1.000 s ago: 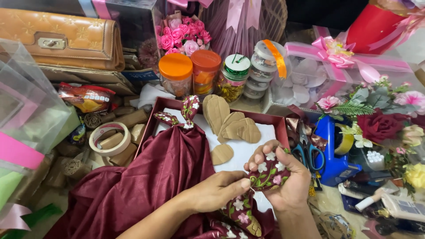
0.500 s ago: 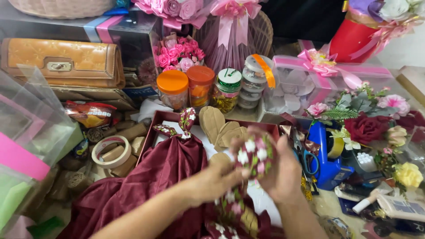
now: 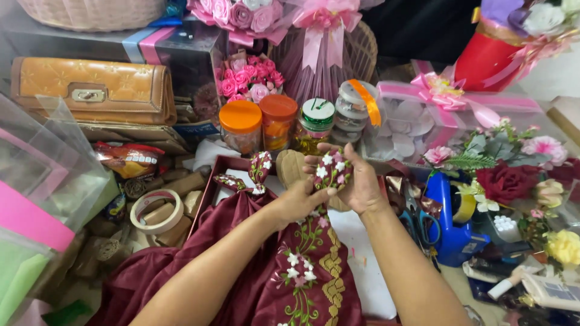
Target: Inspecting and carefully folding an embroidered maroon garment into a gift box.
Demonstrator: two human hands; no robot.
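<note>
Maroon embroidered cloth fills the lower middle of the frame, a satiny dark red fabric with a band of white and pink flowers on green stems and a gold zigzag border running up it. Its long axis goes from the bottom edge of the frame up toward the centre, where the top end is gathered into a folded, heart-like wad of embroidery. Both forearms come in from the bottom edge. The left hand sits just left of centre, its fingers curled in and pinching the fabric below that wad. The right hand is just beside it, palm turned toward the camera, fingers partly spread and wrapped around the back of the folded end, thumb pressing it from the front. The rest of the cloth drapes down and to the left over a dark red box whose wall shows at centre left, with another embroidered fold standing in it. Left of the box lies a roll of tape. To the right of the hands stands a blue tape dispenser. Further back, above the hands, two orange-lidded jars stand side by side, and a tan clutch purse rests at upper left.
</note>
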